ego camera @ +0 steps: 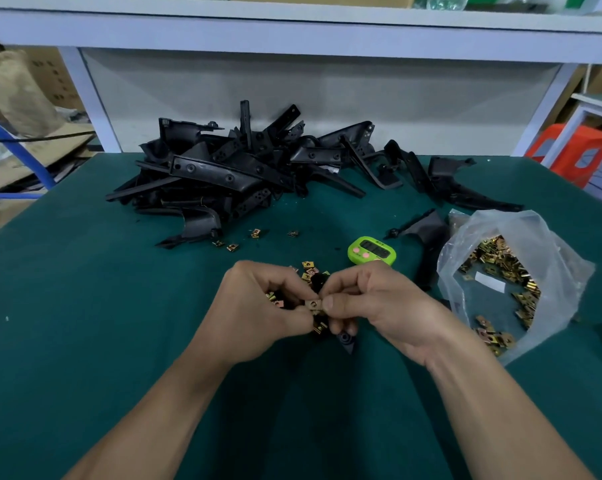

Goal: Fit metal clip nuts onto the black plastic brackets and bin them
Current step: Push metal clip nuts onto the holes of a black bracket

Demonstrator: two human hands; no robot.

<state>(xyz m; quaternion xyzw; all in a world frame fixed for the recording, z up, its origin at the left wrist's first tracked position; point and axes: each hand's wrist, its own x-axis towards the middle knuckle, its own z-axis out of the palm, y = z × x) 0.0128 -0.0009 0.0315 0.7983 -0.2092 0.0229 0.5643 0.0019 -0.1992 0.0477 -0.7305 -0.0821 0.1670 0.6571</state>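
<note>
My left hand (258, 310) and my right hand (379, 306) meet over the green table, fingers curled. Between their fingertips sits a brass-coloured clip nut (314, 305), pinched from both sides. A small black plastic bracket (345, 341) is held under and between the hands, its tip poking out below my right fingers; most of it is hidden. My left hand also cups several loose clip nuts (273, 297). More clip nuts (310, 268) lie just beyond the hands.
A big pile of black brackets (230, 171) fills the back of the table. A clear plastic bag (521, 237) of clip nuts lies at the right, a black bracket (427, 237) beside it. A green timer (372, 251) sits ahead. Stray nuts (254, 233) lie near the pile.
</note>
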